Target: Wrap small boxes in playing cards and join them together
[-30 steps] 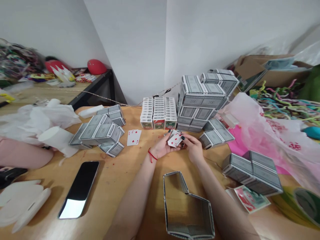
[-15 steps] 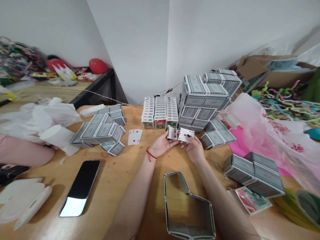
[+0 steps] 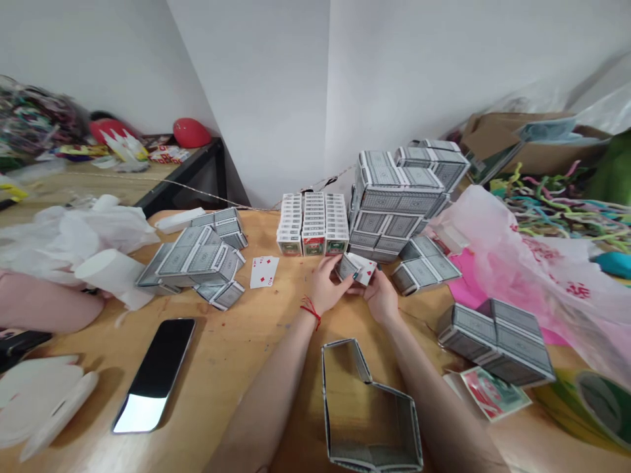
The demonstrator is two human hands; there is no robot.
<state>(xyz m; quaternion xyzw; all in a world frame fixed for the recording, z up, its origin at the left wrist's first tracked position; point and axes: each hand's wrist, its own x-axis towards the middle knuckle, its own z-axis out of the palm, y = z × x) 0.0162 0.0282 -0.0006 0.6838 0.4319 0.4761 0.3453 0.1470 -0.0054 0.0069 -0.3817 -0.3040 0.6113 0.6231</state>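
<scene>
Both my hands meet over the wooden table [image 3: 236, 368] just in front of the stacked card boxes. My left hand [image 3: 326, 286], a red string at its wrist, curls its fingers round a small pack of playing cards [image 3: 355, 268]. My right hand [image 3: 379, 294] grips the same pack from the right side, a red-pip card face showing on top. A few loose cards [image 3: 264, 270] lie face up to the left of my hands. An open, flattened grey carton sleeve [image 3: 369, 407] lies between my forearms.
Three rows of small card decks [image 3: 313, 222] and a tall stack of grey cartons [image 3: 399, 197] stand behind my hands. More cartons lie at the left [image 3: 197, 257] and right [image 3: 497, 341]. A black phone [image 3: 156, 372], white plastic bags [image 3: 69, 236] and a pink bag [image 3: 517, 263] surround them.
The two cards held apart half a second ago have been brought together into one pack. My left hand has turned palm down over it.
</scene>
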